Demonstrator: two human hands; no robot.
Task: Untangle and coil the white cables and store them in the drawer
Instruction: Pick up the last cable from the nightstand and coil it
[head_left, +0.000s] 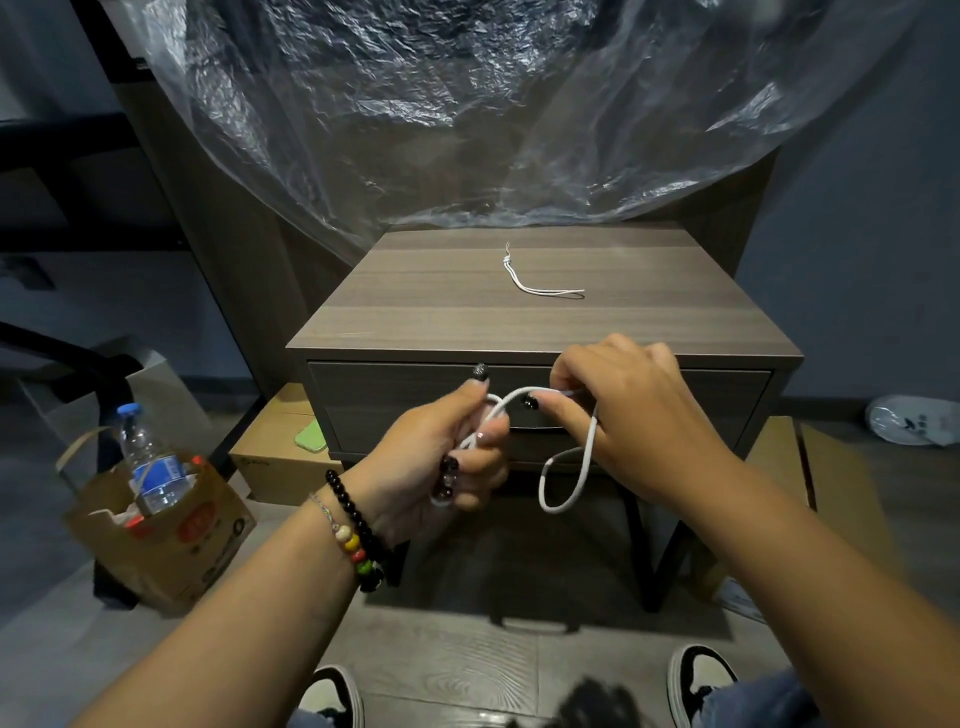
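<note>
A thick white cable (584, 457) runs between both hands in front of the nightstand. My left hand (457, 457) grips a bunch of it in a fist. My right hand (623, 415) pinches the cable near its top, and a loop hangs down below this hand. A second, thin white cable (540, 288) lies loose on the nightstand top (441, 296), apart from both hands. The drawer (384, 400) of the nightstand is shut, right behind my hands.
A brown paper bag (171, 535) holding a water bottle (150, 462) stands on the floor at the left. A cardboard box (275, 467) with a green phone (311, 436) on it sits beside the nightstand. Clear plastic sheeting (467, 104) hangs behind. My shoes (701, 675) are below.
</note>
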